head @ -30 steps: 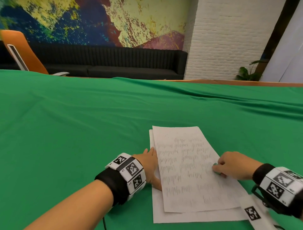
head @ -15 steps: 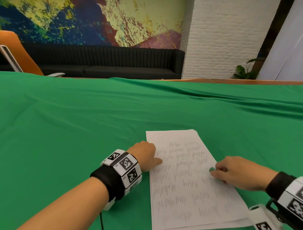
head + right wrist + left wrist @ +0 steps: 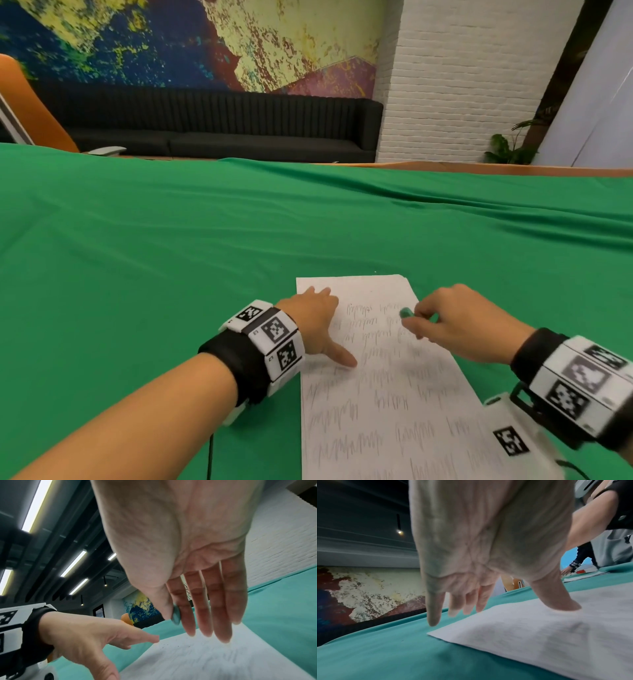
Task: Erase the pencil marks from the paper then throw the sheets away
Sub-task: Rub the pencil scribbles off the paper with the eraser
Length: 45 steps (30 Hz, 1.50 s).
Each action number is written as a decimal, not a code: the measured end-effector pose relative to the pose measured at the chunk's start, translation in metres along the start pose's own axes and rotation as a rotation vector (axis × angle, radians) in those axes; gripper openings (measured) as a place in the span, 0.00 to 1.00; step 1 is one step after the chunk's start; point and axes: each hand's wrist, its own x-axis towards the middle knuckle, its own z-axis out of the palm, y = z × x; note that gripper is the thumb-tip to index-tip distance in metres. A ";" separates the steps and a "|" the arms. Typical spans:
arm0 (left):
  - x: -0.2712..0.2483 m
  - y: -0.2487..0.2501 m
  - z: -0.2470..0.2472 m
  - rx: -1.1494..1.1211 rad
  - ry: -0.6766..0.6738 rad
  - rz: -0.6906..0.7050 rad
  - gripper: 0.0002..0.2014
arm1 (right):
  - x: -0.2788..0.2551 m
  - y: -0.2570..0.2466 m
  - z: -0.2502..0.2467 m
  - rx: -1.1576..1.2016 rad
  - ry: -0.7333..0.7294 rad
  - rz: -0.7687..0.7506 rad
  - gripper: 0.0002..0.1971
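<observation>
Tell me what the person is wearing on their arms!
Both forearms are bare, with no sleeves. The left wrist wears a wide black band with white blocks on top, each printed with a black-and-white square code. The right wrist has the same black band and coded white blocks. A thin dark cable hangs below the left band.

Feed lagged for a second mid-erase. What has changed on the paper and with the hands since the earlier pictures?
The right hand, pinching the green eraser, moved from mid-page up to the top lines. The left hand shifted onto the paper, thumb pressing it. The second sheet that stuck out beneath a second ago no longer shows. Unchanged: the grip on the eraser, and most pencil marks remain.
</observation>
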 end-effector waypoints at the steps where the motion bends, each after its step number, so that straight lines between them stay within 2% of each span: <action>1: 0.007 -0.001 -0.004 -0.019 0.009 -0.003 0.58 | 0.011 -0.002 0.000 -0.011 -0.019 -0.026 0.22; 4: 0.029 -0.008 -0.010 -0.013 -0.024 -0.004 0.62 | 0.043 -0.012 0.004 -0.028 -0.060 -0.082 0.19; 8: 0.048 -0.020 -0.009 0.039 -0.139 0.017 0.62 | 0.078 -0.020 0.015 0.098 -0.153 -0.129 0.13; 13: 0.058 -0.027 -0.005 0.023 -0.176 0.050 0.62 | 0.107 -0.020 0.026 0.066 -0.068 -0.244 0.07; 17: 0.058 -0.029 -0.004 0.000 -0.178 0.061 0.61 | 0.116 -0.023 0.031 0.099 -0.111 -0.308 0.04; 22: 0.055 -0.029 -0.003 -0.010 -0.181 0.060 0.61 | 0.120 -0.016 0.038 0.119 -0.116 -0.287 0.07; 26: 0.052 -0.027 -0.005 -0.002 -0.191 0.055 0.61 | 0.137 -0.007 0.040 0.000 0.000 -0.166 0.07; 28: 0.051 -0.027 -0.005 0.004 -0.191 0.055 0.61 | 0.137 -0.008 0.037 0.059 -0.015 -0.211 0.08; 30: 0.050 -0.027 -0.004 0.001 -0.194 0.053 0.61 | 0.130 -0.011 0.036 0.117 -0.091 -0.281 0.10; 32: 0.051 -0.026 -0.004 0.002 -0.201 0.049 0.61 | 0.126 -0.011 0.039 0.054 -0.148 -0.290 0.11; 37: 0.051 -0.026 -0.006 0.011 -0.211 0.053 0.61 | 0.134 0.001 0.038 -0.072 -0.037 -0.207 0.09; 41: 0.051 -0.028 -0.003 0.014 -0.215 0.052 0.61 | 0.120 -0.008 0.040 0.041 -0.146 -0.354 0.10; 43: 0.052 -0.027 -0.003 0.020 -0.219 0.051 0.61 | 0.120 -0.005 0.042 -0.001 -0.168 -0.338 0.10; 45: 0.052 -0.027 -0.004 0.022 -0.216 0.050 0.61 | 0.129 0.001 0.038 -0.047 -0.112 -0.278 0.09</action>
